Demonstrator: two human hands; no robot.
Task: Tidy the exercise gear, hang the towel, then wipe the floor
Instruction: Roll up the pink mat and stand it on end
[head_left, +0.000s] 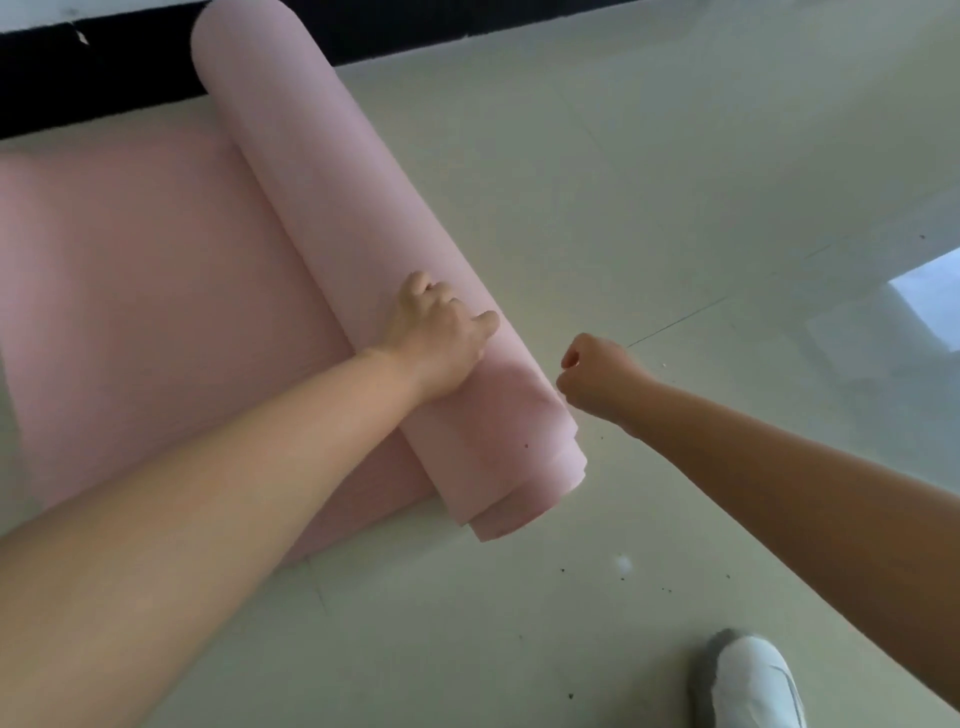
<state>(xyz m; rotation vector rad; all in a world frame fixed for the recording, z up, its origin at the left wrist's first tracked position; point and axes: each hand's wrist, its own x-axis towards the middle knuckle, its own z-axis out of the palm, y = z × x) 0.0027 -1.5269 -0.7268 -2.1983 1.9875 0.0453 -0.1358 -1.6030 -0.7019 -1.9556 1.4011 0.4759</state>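
Pink mat (156, 291), one only, half rolled on pale floor (675, 182); roll (332, 249) with long axis from far left to near right. Left hand (441, 332) spread flat atop roll near its near end; right hand (592, 379) just beside that end, curled closed, seemingly holding nothing. One white shoe (753, 680) at bottom right.

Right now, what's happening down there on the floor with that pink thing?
A person is rolling up a pink exercise mat on a pale tiled floor. Most of it is already wound into a thick roll; a flat stretch lies unrolled to its left. The left hand presses on top of the roll near its close end. The right hand is curled in a loose fist just beside that end, gripping nothing that can be seen. A white shoe stands nearby, and small dark specks dot the tiles.
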